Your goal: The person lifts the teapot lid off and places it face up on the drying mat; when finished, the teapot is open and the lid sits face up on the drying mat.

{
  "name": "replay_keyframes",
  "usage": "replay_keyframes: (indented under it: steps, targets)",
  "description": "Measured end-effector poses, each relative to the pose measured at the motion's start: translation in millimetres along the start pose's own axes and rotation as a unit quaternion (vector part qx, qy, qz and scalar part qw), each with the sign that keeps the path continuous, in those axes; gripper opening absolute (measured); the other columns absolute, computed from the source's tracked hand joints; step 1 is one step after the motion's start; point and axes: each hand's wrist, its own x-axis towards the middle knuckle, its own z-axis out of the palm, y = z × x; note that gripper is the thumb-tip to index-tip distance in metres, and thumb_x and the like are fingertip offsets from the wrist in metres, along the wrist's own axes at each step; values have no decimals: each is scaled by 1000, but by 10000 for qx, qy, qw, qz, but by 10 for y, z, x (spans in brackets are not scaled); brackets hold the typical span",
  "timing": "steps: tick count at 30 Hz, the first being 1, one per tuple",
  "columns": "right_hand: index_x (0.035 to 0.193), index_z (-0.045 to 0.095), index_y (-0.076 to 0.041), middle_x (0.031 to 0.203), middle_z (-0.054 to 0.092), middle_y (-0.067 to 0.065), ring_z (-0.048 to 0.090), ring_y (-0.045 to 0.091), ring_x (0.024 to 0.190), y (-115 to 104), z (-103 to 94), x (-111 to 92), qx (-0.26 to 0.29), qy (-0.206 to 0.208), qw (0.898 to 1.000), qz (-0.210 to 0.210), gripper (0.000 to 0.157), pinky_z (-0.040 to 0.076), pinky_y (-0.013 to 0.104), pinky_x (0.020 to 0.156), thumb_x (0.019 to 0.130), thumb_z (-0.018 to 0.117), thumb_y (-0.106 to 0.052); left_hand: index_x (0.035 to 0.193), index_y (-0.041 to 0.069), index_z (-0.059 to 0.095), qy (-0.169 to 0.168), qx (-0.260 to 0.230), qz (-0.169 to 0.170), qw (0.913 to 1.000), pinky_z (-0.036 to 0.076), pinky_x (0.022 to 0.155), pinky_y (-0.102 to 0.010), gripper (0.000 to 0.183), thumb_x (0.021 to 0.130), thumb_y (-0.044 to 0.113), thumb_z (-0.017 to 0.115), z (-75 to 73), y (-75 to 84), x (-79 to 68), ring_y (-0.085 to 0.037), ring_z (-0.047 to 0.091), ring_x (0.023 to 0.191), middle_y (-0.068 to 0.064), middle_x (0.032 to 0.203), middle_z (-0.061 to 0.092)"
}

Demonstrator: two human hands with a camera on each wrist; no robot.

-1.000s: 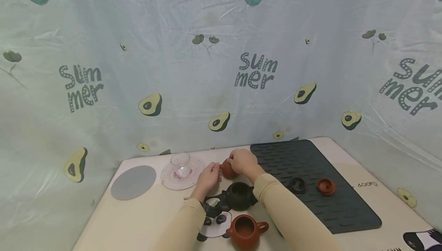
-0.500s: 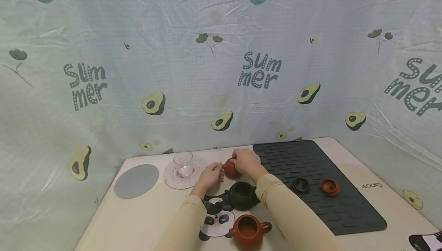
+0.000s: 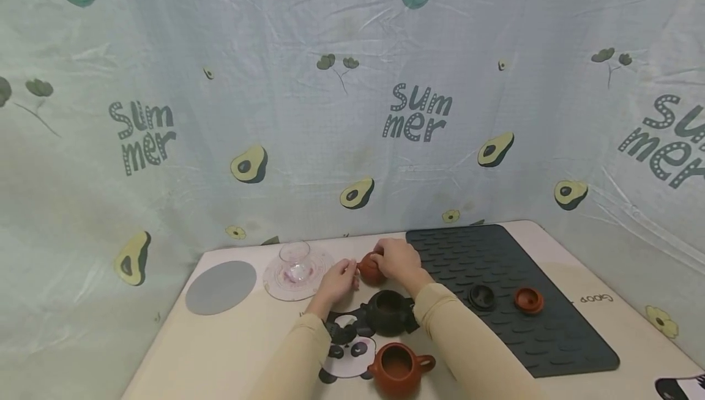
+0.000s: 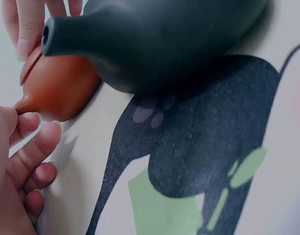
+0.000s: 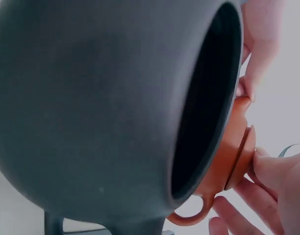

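Note:
A small reddish-brown teapot (image 3: 371, 271) stands at the back of the table between the hands. My left hand (image 3: 338, 282) pinches its spout, with thumb and forefinger meeting there in the left wrist view. From the other side my right hand (image 3: 399, 260) holds the knob of the teapot's lid (image 5: 244, 159) with thumb and fingers. The lid sits at the pot's mouth, a dark seam between them; whether it is fully seated I cannot tell. Just in front is a lidless black teapot (image 3: 385, 326), large in both wrist views. Nearer still stands a lidless reddish-brown teapot (image 3: 396, 383).
On the dark ridged mat (image 3: 556, 345) at right lie a black lid (image 3: 481, 296) and a reddish-brown lid (image 3: 529, 300). A clear glass cup (image 3: 296, 259) stands on a round patterned coaster (image 3: 275, 290) at back left. A grey disc (image 3: 220, 288) lies farther left.
The head view has shifted slightly, so everything appears a little farther right. Both hands keep their places on the small teapot, with little visible movement.

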Motion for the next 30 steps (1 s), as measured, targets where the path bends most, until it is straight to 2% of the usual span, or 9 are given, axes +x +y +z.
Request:
replay_keyframes:
  steps: [4,9,14,19,23,26,30]
  targets:
    - [107,76,-12,96,71,3,62,20,82,57,1,-20,454,7,9989,79,17,53,41,77,98,72,-26,100,6,62,7,-32,17,10000,43,78,-38,35,112,31,41,36,-19,-16,-16,58,77,-2,76,65]
    - [110,75,-11,105,72,6,66,24,94,61,-71,-42,765,122,9970,-45,18,53,44,82,99,70,-25,99,6,63,101,-66,43,9999,44,80,-39,35,112,29,40,17,17,-45,-15,62,75,-3,75,67]
    - [111,72,-7,112,71,11,66,31,103,71,-109,-23,1211,195,9924,-63,20,52,47,86,101,65,-23,99,7,63,129,-49,-108,9998,43,80,-38,36,112,32,40,1,36,-26,-16,61,78,-1,75,66]
    - [112,67,-2,107,67,15,62,30,97,104,-107,-10,2120,157,9766,332,23,52,44,81,103,59,-21,100,7,63,136,-18,-103,9999,42,80,-39,35,112,32,41,16,35,3,-17,59,79,0,75,65]
    - [116,65,2,107,66,17,65,26,90,131,-96,-11,2963,-11,9516,813,27,55,39,75,104,57,-21,101,7,64,113,-78,-153,9998,42,80,-38,35,112,31,41,35,32,-2,-16,59,78,-1,76,65]
    - [120,64,3,107,65,18,67,25,88,149,-89,-20,3388,-85,9346,1081,29,56,36,72,105,56,-21,101,6,64,129,-117,-152,9997,42,80,-39,35,112,31,41,40,33,-10,-16,60,78,-1,76,65]
    - [120,62,5,106,65,18,67,25,88,179,-86,-44,3484,-30,9302,1158,30,57,37,73,105,55,-20,101,7,64,152,-114,-147,9997,42,81,-40,35,112,31,41,44,32,-9,-16,60,79,-1,76,66]
